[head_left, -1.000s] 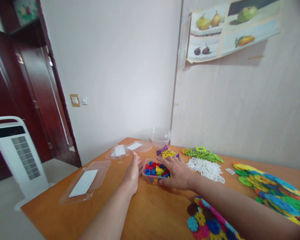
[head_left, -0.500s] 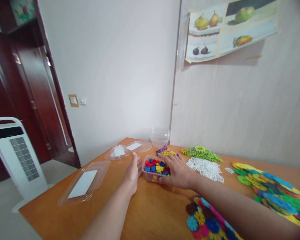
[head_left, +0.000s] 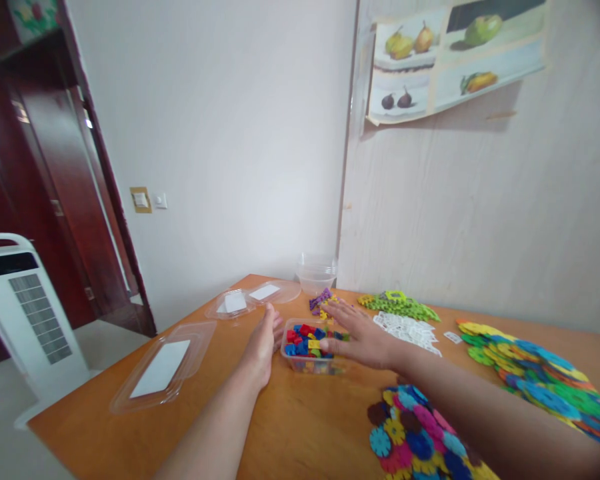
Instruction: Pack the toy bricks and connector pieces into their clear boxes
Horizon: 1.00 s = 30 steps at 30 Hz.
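A small clear plastic box (head_left: 305,363) full of red, blue and yellow toy pieces stands on the orange wooden table (head_left: 300,427). My left hand (head_left: 263,343) lies against the box's left side, fingers together and stretched forward. My right hand (head_left: 359,335) hovers flat over the box's right half, fingers spread and pointing left, holding nothing. Just behind it lies a small heap of purple and yellow pieces (head_left: 321,301).
Three clear lids lie at the left: a large one (head_left: 163,365) and two small ones (head_left: 233,304) (head_left: 275,292). Stacked clear tubs (head_left: 317,272) stand at the wall. Green (head_left: 400,305), white (head_left: 405,328) and multicoloured flower pieces (head_left: 415,440) (head_left: 535,380) spread at the right. A white fan heater (head_left: 25,300) stands on the floor.
My right hand has lifted off the box's right side and now hovers flat over it with fingers spread. The left hand has stayed put. The view has shifted slightly.
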### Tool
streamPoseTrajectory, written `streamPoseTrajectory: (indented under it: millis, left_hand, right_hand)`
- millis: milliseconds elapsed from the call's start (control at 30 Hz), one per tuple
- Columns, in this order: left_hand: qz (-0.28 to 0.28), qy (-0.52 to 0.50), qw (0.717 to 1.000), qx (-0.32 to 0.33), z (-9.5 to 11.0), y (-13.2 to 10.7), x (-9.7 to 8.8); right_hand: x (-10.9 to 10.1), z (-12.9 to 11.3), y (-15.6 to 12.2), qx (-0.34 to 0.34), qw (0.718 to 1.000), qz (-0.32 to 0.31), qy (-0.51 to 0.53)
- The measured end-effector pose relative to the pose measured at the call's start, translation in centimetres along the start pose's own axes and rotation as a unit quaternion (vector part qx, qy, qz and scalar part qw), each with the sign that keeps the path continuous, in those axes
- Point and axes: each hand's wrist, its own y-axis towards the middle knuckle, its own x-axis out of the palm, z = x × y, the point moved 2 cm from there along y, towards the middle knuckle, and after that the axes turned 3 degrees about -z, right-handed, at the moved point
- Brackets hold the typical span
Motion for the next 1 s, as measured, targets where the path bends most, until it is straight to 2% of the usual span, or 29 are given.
streamPoseTrajectory:
  millis: [67,133,267,333,467,633,800,900,1000]
  left_hand:
    - [0.004,0.002,1.0,0.007,0.0,0.0,0.0]
    - [-0.001,0.008,1.0,0.02,-0.1,0.1,-0.1]
    - [-0.029,0.05,0.996,0.063,-0.5,0.2,-0.1]
    - [-0.035,0.066,0.995,0.064,-0.6,0.2,-0.1]
    - [-0.036,0.072,0.995,0.051,-0.4,-0.1,0.1]
    - [-0.042,0.071,0.996,0.043,-0.3,-0.2,0.3]
    - [-0.057,0.081,0.994,0.047,-0.7,0.0,0.1]
    - [-0.058,0.078,0.994,0.053,-0.7,0.1,0.0]
    - [-0.06,0.083,0.993,0.053,-0.7,0.1,0.1]
  right_hand:
    - [-1.2,1.1,-0.1,0.024,0.999,0.037,0.012]
    - [-1.7,1.7,-0.4,0.029,0.999,0.043,0.007]
    - [-1.0,1.4,-1.5,-0.004,0.999,-0.043,-0.014]
    - [-0.5,1.0,-1.8,-0.008,0.997,-0.074,-0.019]
    - [-0.1,0.9,-1.4,0.006,1.0,-0.028,-0.007]
    - [0.6,1.5,-0.9,-0.011,0.999,-0.038,0.026]
    - [-1.0,2.7,-0.6,0.037,0.992,0.102,0.07]
    - [-1.3,3.1,-0.8,0.026,0.996,0.086,0.026]
    - [-0.5,3.4,-0.8,0.025,0.997,0.066,0.011]
